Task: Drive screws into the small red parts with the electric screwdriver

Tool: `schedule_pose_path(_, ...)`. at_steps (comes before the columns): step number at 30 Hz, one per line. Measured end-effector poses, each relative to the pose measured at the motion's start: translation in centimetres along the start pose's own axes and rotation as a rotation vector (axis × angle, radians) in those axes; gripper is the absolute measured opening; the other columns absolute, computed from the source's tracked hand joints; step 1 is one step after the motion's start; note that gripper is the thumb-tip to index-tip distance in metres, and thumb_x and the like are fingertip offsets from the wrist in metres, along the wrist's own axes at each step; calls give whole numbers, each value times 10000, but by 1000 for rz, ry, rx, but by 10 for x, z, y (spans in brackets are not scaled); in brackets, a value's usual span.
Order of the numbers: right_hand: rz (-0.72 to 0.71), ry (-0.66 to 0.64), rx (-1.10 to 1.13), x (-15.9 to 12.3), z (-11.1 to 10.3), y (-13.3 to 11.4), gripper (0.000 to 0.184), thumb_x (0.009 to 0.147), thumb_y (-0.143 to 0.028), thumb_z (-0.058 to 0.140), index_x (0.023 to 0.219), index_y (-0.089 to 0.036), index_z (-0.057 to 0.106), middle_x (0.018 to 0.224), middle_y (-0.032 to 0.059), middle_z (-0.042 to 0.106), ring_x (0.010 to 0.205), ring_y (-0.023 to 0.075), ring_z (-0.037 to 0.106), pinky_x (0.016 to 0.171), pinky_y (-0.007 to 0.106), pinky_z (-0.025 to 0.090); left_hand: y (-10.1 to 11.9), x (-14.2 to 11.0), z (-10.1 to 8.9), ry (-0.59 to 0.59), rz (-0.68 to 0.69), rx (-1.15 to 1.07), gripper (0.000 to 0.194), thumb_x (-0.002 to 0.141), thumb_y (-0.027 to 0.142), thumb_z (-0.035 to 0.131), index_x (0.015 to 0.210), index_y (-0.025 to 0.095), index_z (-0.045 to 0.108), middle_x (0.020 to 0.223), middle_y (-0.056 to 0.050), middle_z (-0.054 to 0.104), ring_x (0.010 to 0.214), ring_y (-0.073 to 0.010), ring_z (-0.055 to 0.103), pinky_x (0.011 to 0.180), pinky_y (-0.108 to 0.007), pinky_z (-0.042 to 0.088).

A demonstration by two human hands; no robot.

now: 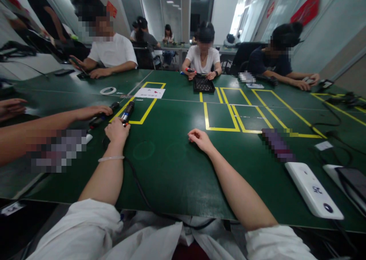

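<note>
In the head view, the left hand (116,132) reaches forward over the smooth, dark green table (171,183), its fingers bent around the near end of a black cylinder (128,110) with a shiny blue and silver band. The cylinder slants away from the hand, its far end over yellow tape (147,113) laid in straight-edged rectangles. The palm and the tool's gripped end are hidden, and a dark rounded part (106,141) beside the wrist is mostly covered. A pale, glossy bangle (111,158) circles that wrist. The right hand (201,139) lies low at the table, forearm angled inward, its fingers loosely curled together, with the thumb side partly hard to make out. A flat white paper (149,93) with unreadable marks lies beyond the cylinder, near a thin white ring (108,90). Another person's hand (98,112) touches a dark tool (100,119) on the left. On the right, a pixelated purple slab (278,145) lies by a smooth white rounded-corner block (313,190).
</note>
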State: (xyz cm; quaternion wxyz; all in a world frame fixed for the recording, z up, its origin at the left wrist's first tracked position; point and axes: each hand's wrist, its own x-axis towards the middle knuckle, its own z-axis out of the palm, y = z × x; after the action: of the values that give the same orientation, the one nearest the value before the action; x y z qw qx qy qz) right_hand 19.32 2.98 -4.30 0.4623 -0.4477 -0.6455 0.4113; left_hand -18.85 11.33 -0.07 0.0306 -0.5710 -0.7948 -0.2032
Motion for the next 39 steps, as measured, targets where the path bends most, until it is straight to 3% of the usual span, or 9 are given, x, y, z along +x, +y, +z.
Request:
schedule_pose_path(5,-4,2,-11,0,0,1,195,822,-356,581,884,-175,619,727,7,641,644,127,588,655,255,473,4,-4,-5,11,-37,36,345,854,390,489,1019,107,594,1045,-220,628,1009,-356,565,851,-466,407)
schedule_pose_path(8,-5,2,-3,1,0,2,200,826,-362,580,884,-175,618,726,8,640,642,126,586,653,254,470,11,-7,-12,108,-5,11,344,891,376,436,1034,106,592,1070,-215,618,1027,-341,558,848,-443,410)
schedule_pose_path(11,0,7,11,1,0,0,202,820,-368,584,871,-175,612,712,5,635,627,123,578,641,252,467,27,-12,-15,174,97,-170,356,928,388,391,1113,135,560,1097,-158,630,1019,-277,576,866,-387,423)
schedule_pose_path(13,2,12,18,1,1,-1,201,814,-369,588,858,-174,609,701,3,629,618,123,573,633,252,466,47,-20,-13,97,215,-388,355,936,393,392,1136,146,549,1050,-111,659,940,-209,610,858,-333,445)
schedule_pose_path(17,6,9,33,1,1,-2,203,799,-371,601,855,-176,604,714,3,625,616,122,570,623,253,466,103,-55,3,-291,430,-750,388,885,440,481,1078,132,618,962,-85,689,796,-158,636,749,-278,490)
schedule_pose_path(20,0,-9,43,1,1,1,220,785,-365,614,911,-185,599,718,-9,611,609,121,564,613,253,467,143,-90,16,-597,542,-834,406,848,430,535,1117,147,644,1012,-90,683,775,-160,632,651,-267,488)
schedule_pose_path(23,-19,-6,46,2,0,5,285,779,-358,620,1010,-194,582,702,-25,597,591,118,557,608,252,463,169,-113,23,-792,539,-902,379,827,351,580,1138,139,615,924,-74,683,740,-146,614,630,-258,471)
schedule_pose_path(30,-19,62,87,5,0,11,316,804,-370,586,1051,-174,573,665,-36,574,566,109,551,569,236,450,191,-116,27,-945,229,-1073,147,796,182,629,915,137,555,723,-7,631,640,-92,580,640,-230,434)
schedule_pose_path(39,-38,-26,-5,3,1,7,321,822,-376,590,1079,-185,570,698,-29,598,583,114,559,594,245,453,167,-120,38,-938,282,-1197,152,813,226,624,927,127,611,829,-34,668,696,-92,593,722,-256,458)
